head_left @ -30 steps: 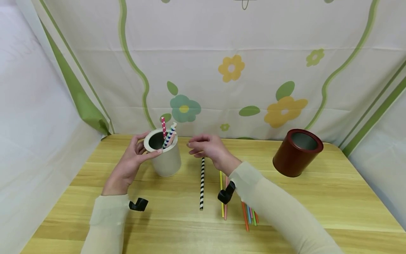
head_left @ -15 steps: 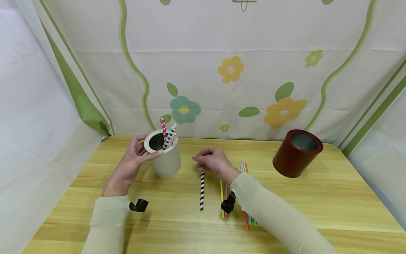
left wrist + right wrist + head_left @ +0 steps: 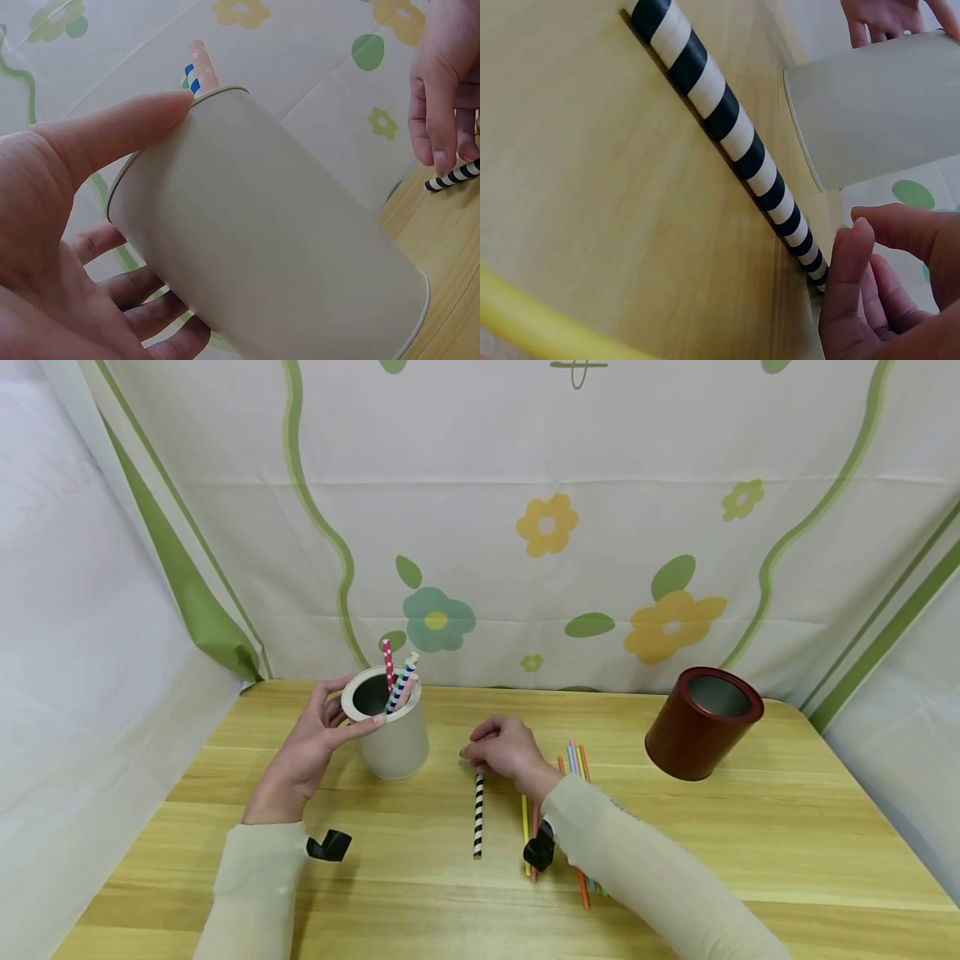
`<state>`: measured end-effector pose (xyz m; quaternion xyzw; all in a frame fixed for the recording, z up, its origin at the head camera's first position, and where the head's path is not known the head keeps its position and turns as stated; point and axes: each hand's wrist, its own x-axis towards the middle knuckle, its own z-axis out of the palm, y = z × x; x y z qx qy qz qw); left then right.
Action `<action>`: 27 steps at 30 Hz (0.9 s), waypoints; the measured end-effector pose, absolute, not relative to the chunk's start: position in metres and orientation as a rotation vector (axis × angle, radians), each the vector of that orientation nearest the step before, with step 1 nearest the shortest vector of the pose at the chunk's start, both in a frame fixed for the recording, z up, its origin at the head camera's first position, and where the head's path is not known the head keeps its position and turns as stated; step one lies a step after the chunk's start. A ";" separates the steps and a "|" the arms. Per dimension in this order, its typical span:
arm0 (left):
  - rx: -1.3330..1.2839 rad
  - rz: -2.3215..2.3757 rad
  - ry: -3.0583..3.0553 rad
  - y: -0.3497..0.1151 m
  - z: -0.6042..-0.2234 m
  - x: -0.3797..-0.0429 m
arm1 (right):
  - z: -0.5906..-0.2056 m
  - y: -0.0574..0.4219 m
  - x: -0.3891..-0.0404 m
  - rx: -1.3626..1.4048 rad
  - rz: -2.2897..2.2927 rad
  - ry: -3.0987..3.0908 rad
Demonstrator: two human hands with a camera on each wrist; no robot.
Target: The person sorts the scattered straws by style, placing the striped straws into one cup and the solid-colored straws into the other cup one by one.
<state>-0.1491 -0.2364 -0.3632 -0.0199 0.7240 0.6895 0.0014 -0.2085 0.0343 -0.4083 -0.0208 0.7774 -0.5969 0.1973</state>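
My left hand (image 3: 300,756) grips the cream-white can (image 3: 393,747), thumb at the rim and fingers along its far side. Inside the can lean several paper straws: a pink dotted one (image 3: 387,662), a blue-and-white striped one (image 3: 398,690) and pale ones. My right hand (image 3: 508,750) hovers over the top end of a black-and-white striped paper straw (image 3: 478,818) lying on the table. In the right wrist view, the thumb and bent index finger come close together with nothing between them, beside the striped straw's far end (image 3: 821,281).
A dark red can (image 3: 697,727) stands at the back right. Under and beside my right forearm lie several plain straws, among them a yellow one (image 3: 526,827) and an orange one (image 3: 582,889). Behind the wooden table (image 3: 420,893) hangs a flowered curtain (image 3: 465,527).
My right hand has come down and toward me, from beside the white can's rim to the striped straw's top end. The left hand keeps its grip on the can.
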 end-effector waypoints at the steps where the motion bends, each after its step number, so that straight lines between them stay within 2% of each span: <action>1: -0.064 2.166 2.272 -0.236 -0.363 -0.149 | -0.408 0.034 -0.208 -0.060 -1.667 2.187; 27: -0.078 2.169 2.264 -0.234 -0.360 -0.147 | -0.409 0.038 -0.208 -0.134 -1.306 2.490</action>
